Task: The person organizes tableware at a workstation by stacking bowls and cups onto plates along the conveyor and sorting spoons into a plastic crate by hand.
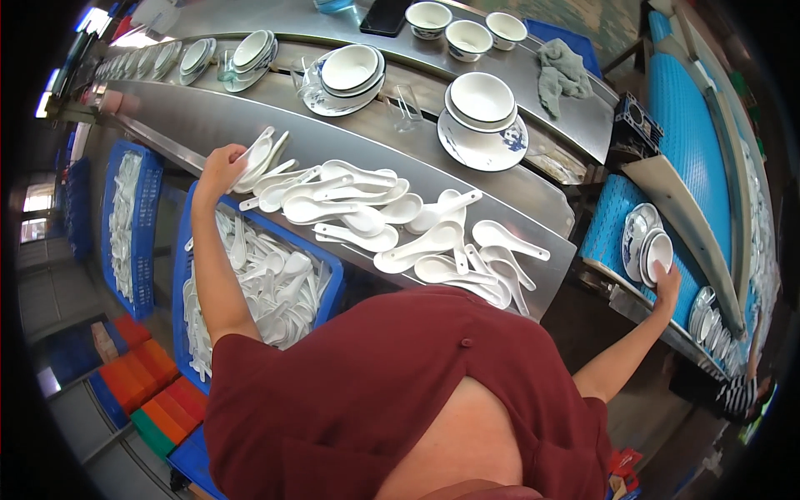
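Note:
My left hand (220, 170) grips a few white ceramic soup spoons (257, 155) at the left end of a loose spoon pile (337, 194) on the steel counter. Far to the right, my right hand (667, 289) has its thumb on the rim of a small white bowl (660, 251). That bowl is part of a set with a plate and a glass (639, 220) on the blue conveyor belt (609, 215); the fingers beneath are hidden. Beyond the spoons stands a stack of a bowl on a blue-patterned plate (482, 142).
A blue crate (337, 294) full of spoons stands below the counter, left. More dish stacks (345, 78) line the steel track. Three bowls (469, 40), a grey-green cloth (562, 75) and a phone (383, 17) lie behind. A person in striped clothing (736, 397) is at the far right.

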A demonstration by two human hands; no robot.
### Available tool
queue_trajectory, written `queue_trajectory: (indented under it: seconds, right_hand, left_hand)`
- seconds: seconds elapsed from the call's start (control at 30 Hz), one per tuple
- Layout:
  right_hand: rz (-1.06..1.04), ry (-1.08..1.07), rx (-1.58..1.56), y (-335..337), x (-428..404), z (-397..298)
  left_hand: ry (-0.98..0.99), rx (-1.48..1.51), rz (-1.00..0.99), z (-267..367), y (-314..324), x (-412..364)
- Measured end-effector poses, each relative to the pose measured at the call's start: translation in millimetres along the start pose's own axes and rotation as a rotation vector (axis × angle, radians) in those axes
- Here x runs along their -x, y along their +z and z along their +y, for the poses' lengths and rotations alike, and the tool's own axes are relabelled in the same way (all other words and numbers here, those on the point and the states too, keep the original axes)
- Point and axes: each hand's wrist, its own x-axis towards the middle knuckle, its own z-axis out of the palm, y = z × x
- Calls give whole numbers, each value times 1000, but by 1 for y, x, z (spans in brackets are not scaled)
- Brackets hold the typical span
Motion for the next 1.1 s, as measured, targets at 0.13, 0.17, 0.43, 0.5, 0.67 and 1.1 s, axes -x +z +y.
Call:
queue_trajectory:
  seconds: [0.13,0.17,0.43,0.5,0.67,1.1]
  right_hand:
    - [29,-292,-218,26,5,1]
    - [40,-320,-191,35,10,-2]
    - [-167,-469,-461,125,44,-79]
    - [-239,-517,-444,159,52,-104]
    - [-366,-494,-447,227,63,-151]
    - [-214,-1693,611,357,173,-264]
  left_hand:
    - [122,22,-3,11,-3,2]
    - [145,-24,4,13,-3,-1]
    - [163,-288,221,40,20,-66]
    - [9,40,324,51,31,-79]
    - [159,-172,396,88,57,-82]
    - [-114,560,-157,142,84,-85]
